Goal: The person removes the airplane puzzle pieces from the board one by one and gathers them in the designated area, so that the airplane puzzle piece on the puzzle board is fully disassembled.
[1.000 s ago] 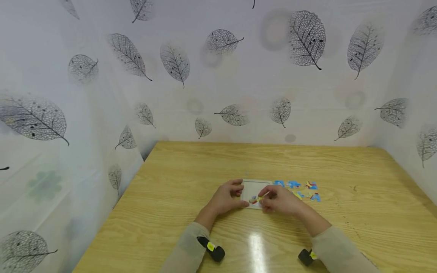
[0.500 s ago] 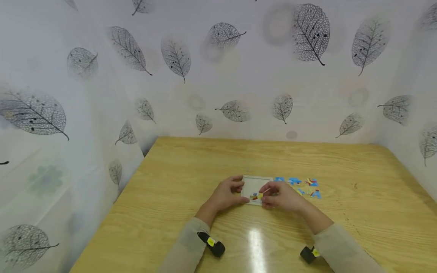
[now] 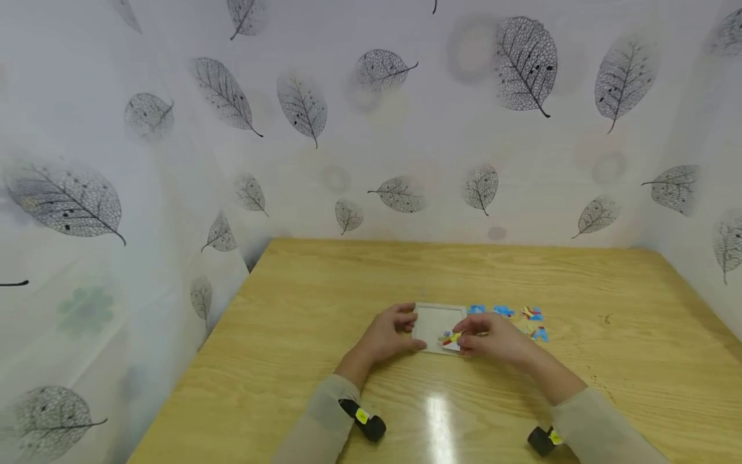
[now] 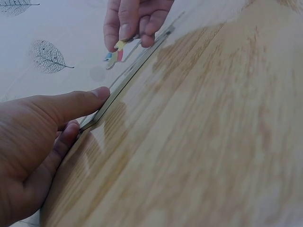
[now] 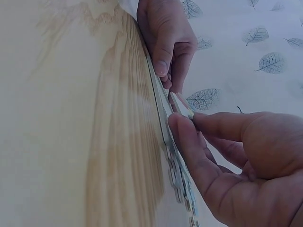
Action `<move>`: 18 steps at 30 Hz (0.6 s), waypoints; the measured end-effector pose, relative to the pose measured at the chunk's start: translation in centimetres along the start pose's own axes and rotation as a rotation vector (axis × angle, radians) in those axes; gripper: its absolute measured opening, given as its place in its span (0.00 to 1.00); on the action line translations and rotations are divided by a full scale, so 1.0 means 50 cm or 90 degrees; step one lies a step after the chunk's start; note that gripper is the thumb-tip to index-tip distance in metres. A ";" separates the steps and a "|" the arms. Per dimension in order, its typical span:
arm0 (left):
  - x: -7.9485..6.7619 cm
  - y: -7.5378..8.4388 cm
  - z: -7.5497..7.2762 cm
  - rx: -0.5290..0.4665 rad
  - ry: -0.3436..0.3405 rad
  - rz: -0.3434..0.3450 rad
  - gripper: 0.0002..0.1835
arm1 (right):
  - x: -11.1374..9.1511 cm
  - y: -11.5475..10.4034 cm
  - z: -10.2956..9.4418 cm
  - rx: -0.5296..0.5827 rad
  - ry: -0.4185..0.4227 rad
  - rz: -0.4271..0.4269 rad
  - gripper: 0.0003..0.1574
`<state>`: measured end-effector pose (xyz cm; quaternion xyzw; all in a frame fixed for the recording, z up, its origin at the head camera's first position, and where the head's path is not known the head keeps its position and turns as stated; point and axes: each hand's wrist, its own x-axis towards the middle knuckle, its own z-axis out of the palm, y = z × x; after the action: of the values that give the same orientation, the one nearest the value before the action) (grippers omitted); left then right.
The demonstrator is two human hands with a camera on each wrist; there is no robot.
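Observation:
A shallow puzzle tray [image 3: 439,318] with a pale bare bottom and a raised rim lies on the table in the head view. My left hand [image 3: 390,335] holds it by its left side, the thumb [image 4: 100,93] on the near corner and the other fingers along the rim. Between thumb and index finger, my right hand [image 3: 497,336] pinches a jigsaw piece [image 3: 449,339] printed in yellow, red and blue. That piece is tilted over the tray's near right part, showing a white face [image 5: 180,104] in the right wrist view.
Right of the tray, several loose jigsaw pieces [image 3: 532,314] lie in two rows, partly hidden by the right hand. The wooden table [image 3: 324,277] meets a leaf-patterned sheet [image 3: 417,129] at its back. Black wrist cameras [image 3: 371,426] hang from both sleeves.
My right hand has shifted a little to the right with the jigsaw piece, which is now more tilted. The left hand stays at the tray's left side.

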<state>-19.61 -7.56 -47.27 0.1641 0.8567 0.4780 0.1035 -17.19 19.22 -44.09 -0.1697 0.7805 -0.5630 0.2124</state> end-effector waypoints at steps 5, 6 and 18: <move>-0.001 -0.003 0.003 -0.002 -0.002 0.007 0.35 | -0.018 0.006 -0.011 -0.043 0.017 -0.009 0.20; -0.001 -0.003 0.003 -0.005 -0.003 0.008 0.35 | -0.021 0.007 -0.014 -0.060 0.022 -0.011 0.20; -0.003 0.000 -0.001 -0.008 -0.006 0.012 0.37 | -0.063 0.020 -0.050 -0.093 0.051 -0.004 0.20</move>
<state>-19.50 -7.67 -47.26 0.1741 0.8514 0.4837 0.1042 -15.85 23.14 -43.90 -0.1644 0.8267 -0.5116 0.1666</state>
